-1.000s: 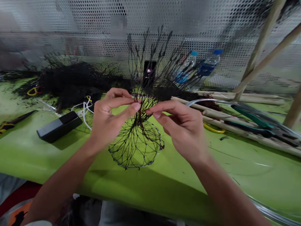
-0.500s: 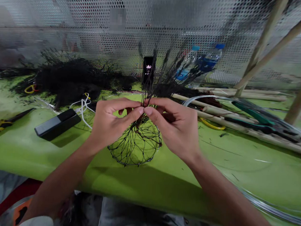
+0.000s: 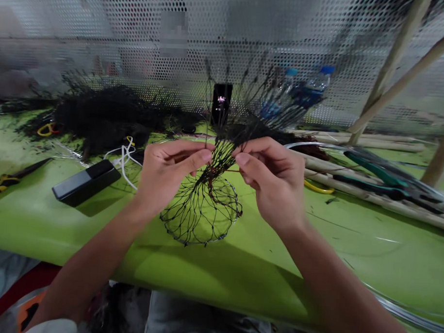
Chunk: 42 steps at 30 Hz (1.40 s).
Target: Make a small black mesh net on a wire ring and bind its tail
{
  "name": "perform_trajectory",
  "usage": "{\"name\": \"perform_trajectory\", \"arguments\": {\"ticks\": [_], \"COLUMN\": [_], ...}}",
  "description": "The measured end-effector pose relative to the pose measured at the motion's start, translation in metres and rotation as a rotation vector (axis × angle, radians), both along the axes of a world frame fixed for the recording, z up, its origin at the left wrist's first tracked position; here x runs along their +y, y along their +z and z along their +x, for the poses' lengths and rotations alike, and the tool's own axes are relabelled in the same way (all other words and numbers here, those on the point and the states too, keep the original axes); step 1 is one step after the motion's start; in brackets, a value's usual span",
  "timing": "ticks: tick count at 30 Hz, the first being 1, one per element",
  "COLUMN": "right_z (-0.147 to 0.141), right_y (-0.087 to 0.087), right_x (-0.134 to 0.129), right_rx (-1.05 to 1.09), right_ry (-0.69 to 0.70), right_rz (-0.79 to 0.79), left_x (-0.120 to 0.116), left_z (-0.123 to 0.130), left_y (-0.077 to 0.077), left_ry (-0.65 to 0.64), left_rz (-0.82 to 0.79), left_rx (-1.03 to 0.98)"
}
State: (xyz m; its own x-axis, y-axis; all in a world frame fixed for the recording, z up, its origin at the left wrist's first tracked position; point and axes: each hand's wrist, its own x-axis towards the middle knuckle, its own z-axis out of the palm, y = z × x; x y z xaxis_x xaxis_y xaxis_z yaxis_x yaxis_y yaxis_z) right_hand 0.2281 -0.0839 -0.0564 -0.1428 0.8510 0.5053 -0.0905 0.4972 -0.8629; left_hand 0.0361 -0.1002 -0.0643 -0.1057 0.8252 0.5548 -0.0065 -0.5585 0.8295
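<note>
A black mesh net (image 3: 211, 175) stands on the green table, its wide end spread on a thin wire ring (image 3: 205, 242) and its neck gathered above. A reddish-brown cord (image 3: 227, 171) is wrapped at the gathered neck. To the left of the neck, my left hand (image 3: 165, 172) is closed, thumb against forefinger, on a thin dark strand. On the other side my right hand (image 3: 276, 183) pinches the reddish-brown cord, which runs taut from the neck. Loose black strands fan upward behind both hands; the exact fingertip contact is partly hidden.
Behind the net a phone (image 3: 221, 104) leans upright near plastic bottles (image 3: 315, 87). Left are a black net heap (image 3: 103, 109), a power bank (image 3: 86, 181) and yellow-handled scissors (image 3: 5, 183). Right lie green-handled pliers (image 3: 377, 167), wooden sticks (image 3: 374, 193) and coiled wire (image 3: 410, 309).
My hands, close together at the net's neck before, have moved apart sideways. The right hand has gone right with the cord, and more of the gathered neck shows between them.
</note>
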Motion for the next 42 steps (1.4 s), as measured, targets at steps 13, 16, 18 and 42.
{"name": "perform_trajectory", "arguments": {"ticks": [13, 16, 18, 42], "right_z": [0.006, 0.005, 0.004, 0.002], "right_y": [-0.009, -0.007, -0.005, 0.006], "right_x": [0.014, 0.011, 0.010, 0.002], "right_rx": [0.038, 0.042, 0.050, -0.075], "right_ry": [0.157, 0.189, 0.188, 0.118], "right_rz": [-0.025, -0.015, 0.000, -0.016], "left_x": [0.001, 0.001, 0.000, 0.002], "left_z": [0.002, 0.001, 0.000, 0.002], "left_y": [-0.003, -0.004, -0.003, 0.005], "left_ry": [-0.189, -0.219, -0.224, -0.196], "left_rz": [-0.009, -0.001, 0.027, -0.047], "left_rx": [0.004, 0.028, 0.049, -0.089]}}
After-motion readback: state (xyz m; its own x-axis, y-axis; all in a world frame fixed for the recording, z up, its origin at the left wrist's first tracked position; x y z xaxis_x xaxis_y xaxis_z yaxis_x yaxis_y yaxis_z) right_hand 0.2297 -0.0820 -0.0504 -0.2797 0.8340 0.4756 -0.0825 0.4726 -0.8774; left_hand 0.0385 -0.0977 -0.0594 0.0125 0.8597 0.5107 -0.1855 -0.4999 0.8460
